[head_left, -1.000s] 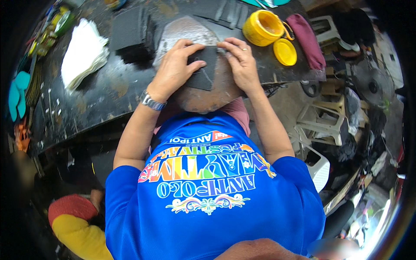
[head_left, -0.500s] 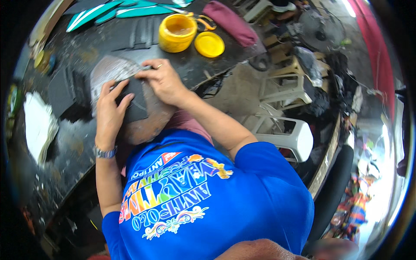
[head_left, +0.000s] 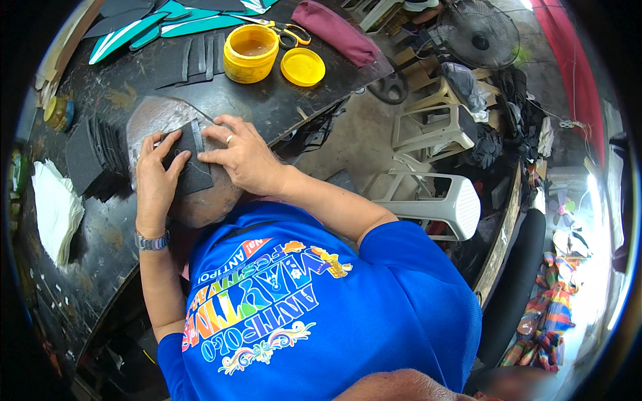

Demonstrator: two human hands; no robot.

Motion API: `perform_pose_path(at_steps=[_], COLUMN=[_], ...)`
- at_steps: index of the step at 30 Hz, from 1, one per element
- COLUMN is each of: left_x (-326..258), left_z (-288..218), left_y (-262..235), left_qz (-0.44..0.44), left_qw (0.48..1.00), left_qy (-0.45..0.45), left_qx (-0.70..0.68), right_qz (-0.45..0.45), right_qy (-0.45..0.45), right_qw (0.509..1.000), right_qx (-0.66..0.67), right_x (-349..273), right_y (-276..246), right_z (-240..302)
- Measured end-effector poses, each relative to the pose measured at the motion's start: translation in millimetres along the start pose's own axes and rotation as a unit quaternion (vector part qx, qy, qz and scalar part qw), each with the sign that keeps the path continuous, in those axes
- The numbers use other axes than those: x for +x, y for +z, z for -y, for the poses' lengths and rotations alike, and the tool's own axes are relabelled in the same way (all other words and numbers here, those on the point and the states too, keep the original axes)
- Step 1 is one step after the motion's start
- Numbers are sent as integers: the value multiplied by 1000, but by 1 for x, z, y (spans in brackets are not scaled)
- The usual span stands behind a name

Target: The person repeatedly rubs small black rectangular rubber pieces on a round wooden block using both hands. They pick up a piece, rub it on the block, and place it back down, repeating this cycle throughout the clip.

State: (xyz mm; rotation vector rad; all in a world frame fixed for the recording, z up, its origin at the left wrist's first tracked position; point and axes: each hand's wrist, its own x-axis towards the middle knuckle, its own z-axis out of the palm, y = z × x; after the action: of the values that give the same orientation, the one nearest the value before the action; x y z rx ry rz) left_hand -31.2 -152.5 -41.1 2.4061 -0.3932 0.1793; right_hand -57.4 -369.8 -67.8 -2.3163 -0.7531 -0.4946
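Note:
A flat black rectangular piece (head_left: 194, 179) lies on a rounded, worn slab (head_left: 157, 115) close to my body. My left hand (head_left: 156, 179) rests on its left side, thumb and fingers apart and pressing it down. Bent over the piece's right edge, the fingers of my right hand (head_left: 244, 157) grip it beside a narrow greyish strip (head_left: 196, 134). Whether they also hold a small tool is hidden. A stack of black pieces (head_left: 97, 157) stands left of the slab.
On the dark table (head_left: 107, 230) are white sheets (head_left: 57, 210), a small jar (head_left: 59, 113), an open yellow tub (head_left: 251, 57), its lid (head_left: 303, 67), scissors (head_left: 291, 33), black strips (head_left: 200, 57), green-and-white pieces (head_left: 130, 35) and a maroon roll (head_left: 338, 30). Stools (head_left: 435, 204) and a fan (head_left: 478, 37) stand right.
My right hand's fingers have moved down from the slab's top edge onto the black piece's right edge. My left hand stays on the piece. The whole view has shifted slightly.

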Motion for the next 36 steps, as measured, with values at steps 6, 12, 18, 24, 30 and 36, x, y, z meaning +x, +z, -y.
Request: perform_pose_path(at_steps=[6, 12, 18, 24, 30, 36], left_x=[1, 1, 1, 1, -4, 18], left_z=[0, 1, 0, 3, -1, 0], left_y=[0, 1, 1, 1, 0, -24], left_qz=[1, 1, -5, -6, -25, -82], left_qw=[1000, 1000, 1000, 1000, 999, 971], left_qy=[-6, -11, -3, 5, -3, -5], left_qx=[-2, 0, -3, -9, -39, -223], right_qz=[8, 31, 49, 62, -50, -149], right_qy=[-53, -115, -147, -99, 15, 165], right_qw=[998, 989, 982, 993, 983, 932], right_qx=[-33, -86, -104, 24, 177, 287], right_x=[-13, -23, -27, -28, -13, 12], right_y=[-6, -9, -13, -19, -26, -12], right_z=[13, 19, 23, 29, 22, -18])
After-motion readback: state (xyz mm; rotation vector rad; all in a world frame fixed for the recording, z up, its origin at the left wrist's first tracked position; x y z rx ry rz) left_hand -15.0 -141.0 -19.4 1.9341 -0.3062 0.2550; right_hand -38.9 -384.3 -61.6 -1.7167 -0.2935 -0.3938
